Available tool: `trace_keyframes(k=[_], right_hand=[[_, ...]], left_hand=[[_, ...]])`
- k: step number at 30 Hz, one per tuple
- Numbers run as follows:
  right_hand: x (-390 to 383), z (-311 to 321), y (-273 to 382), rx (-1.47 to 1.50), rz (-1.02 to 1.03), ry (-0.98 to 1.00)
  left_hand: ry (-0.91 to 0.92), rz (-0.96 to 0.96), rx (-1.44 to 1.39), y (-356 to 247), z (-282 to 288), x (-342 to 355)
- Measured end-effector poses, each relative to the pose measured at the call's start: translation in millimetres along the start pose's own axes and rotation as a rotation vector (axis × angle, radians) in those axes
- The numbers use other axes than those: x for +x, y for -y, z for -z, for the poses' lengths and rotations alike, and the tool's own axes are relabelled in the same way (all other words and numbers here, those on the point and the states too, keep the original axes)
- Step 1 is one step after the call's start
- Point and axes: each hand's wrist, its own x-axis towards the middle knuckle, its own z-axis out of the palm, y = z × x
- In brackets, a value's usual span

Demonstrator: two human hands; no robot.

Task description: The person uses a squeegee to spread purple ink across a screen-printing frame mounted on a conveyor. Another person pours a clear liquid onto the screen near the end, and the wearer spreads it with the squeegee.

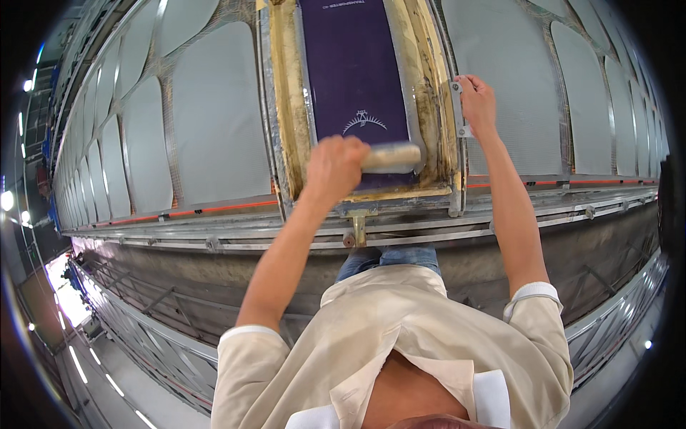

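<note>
A screen-printing frame (288, 107) with a purple mesh panel (354, 64) lies on a long table, its yellowed borders smeared with ink. My left hand (334, 166) is closed around the pale wooden handle of a squeegee (391, 156) resting across the near end of the purple mesh. My right hand (477, 104) grips the frame's right metal edge at a small bracket (457, 89).
Rows of grey fabric panels (214, 114) cover the table on both sides of the frame. A metal rail (214, 239) with an orange strip runs along the table's near edge. A bracket (357, 227) hangs below the frame. Floor lies lower left.
</note>
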Motion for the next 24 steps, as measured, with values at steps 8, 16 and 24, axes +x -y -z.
trace_keyframes(k=[8,16,24], right_hand=[[17,-3,-24,-0.076,0.026,-0.031],[-27,-17,55,-0.024,0.096,0.038],[-102,-237,37,0.113,0.18,0.081]], left_hand=[[-0.065,0.016,0.061,-26,-5,-41],[-0.122,0.109,-0.067,-2,36,-70],[-0.061,0.182,0.053,177,103,-162]])
